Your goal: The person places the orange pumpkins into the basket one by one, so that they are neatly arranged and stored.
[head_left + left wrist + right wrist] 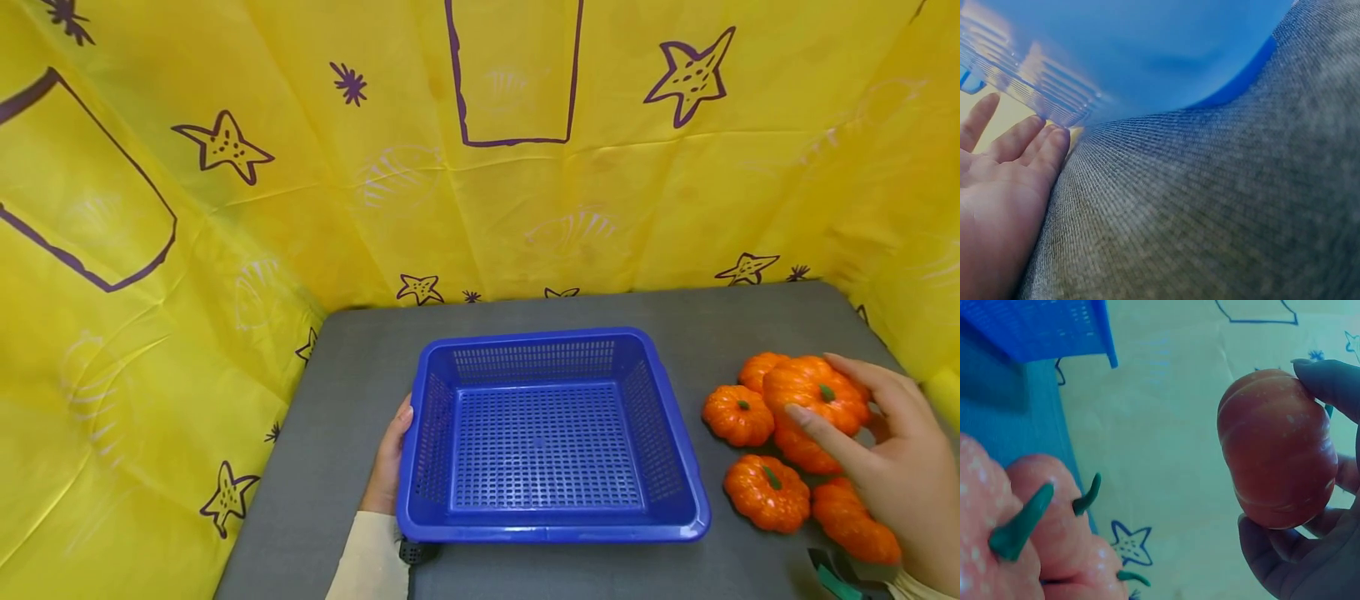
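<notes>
My right hand (903, 450) grips a small orange pumpkin (802, 387) between thumb and fingers. The right wrist view shows this ribbed pumpkin (1275, 450) raised, apart from the others. Below and around it on the table are several more orange pumpkins (738, 415) with green stems, partly hidden by the held one and the hand. A blue plastic basket (547, 450) with slotted walls stands in the middle, nothing inside. At its left side my left hand (390, 462) touches the outer wall; in the left wrist view its fingers (1019, 140) are extended, fingertips against the basket.
A grey cloth-covered table (360, 354) lies under everything. Yellow fabric (510, 217) with purple starfish drawings encloses the back and both sides. Near the right wrist, a black and green strap (836, 579) shows at the lower edge.
</notes>
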Motion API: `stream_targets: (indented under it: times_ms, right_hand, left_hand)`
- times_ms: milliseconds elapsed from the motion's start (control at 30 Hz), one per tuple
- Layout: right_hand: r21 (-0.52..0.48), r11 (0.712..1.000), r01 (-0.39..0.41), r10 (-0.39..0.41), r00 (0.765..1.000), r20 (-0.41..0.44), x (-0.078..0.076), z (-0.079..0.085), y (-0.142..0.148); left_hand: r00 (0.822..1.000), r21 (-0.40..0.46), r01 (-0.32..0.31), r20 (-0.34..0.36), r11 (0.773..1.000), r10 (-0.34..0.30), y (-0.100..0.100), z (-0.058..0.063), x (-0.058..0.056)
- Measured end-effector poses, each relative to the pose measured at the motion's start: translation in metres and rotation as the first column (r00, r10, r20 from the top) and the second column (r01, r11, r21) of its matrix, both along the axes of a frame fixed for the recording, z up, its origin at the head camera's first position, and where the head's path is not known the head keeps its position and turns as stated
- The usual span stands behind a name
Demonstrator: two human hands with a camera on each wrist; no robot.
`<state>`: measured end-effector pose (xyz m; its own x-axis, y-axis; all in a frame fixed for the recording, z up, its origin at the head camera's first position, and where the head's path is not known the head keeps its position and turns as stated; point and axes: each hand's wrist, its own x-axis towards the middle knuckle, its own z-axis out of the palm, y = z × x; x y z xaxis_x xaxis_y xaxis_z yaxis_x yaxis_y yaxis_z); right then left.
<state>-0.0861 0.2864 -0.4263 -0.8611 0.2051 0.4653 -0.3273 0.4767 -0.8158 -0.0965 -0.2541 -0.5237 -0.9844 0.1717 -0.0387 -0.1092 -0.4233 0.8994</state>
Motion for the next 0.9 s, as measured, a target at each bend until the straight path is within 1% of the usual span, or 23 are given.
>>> stream_targets:
  times_ms: [133, 233, 300, 467, 667, 800, 900]
  right_hand:
    - [0.004, 0.999, -0.033, 0.033, 0.999, 0.024, -0.001, 0.005, -0.006]
    - [0.005, 0.998, -0.061, 0.061, 0.996, 0.058, -0.003, 0.009, -0.012]
    - [0.015, 0.996, -0.086, 0.084, 0.994, 0.065, -0.005, 0.012, -0.017]
    - [0.029, 0.988, -0.153, 0.151, 0.987, 0.05, -0.009, 0.019, -0.03]
    - [0.084, 0.974, -0.211, 0.208, 0.977, 0.05, -0.011, 0.025, -0.048]
    - [0.121, 0.958, -0.259, 0.255, 0.966, 0.046, -0.012, 0.028, -0.06]
    - [0.164, 0.942, -0.293, 0.292, 0.956, 0.033, -0.013, 0.031, -0.069]
  left_hand:
    - [1.0, -0.006, 0.011, -0.014, 1.0, -0.011, 0.0, 0.0, -0.001]
    - [1.0, -0.008, 0.005, -0.008, 1.0, -0.005, 0.0, 0.0, -0.001]
    - [1.0, -0.007, -0.002, 0.0, 1.0, 0.002, -0.001, -0.001, 0.0]
    - [1.0, 0.0, -0.006, 0.007, 1.0, 0.006, -0.001, 0.0, 0.001]
    - [1.0, 0.008, -0.026, 0.012, 1.0, 0.026, 0.001, 0.0, 0.001]
    - [1.0, 0.009, -0.021, 0.004, 1.0, 0.021, 0.001, 0.001, 0.001]
    - [1.0, 0.012, -0.002, -0.01, 1.0, 0.002, 0.0, 0.002, 0.001]
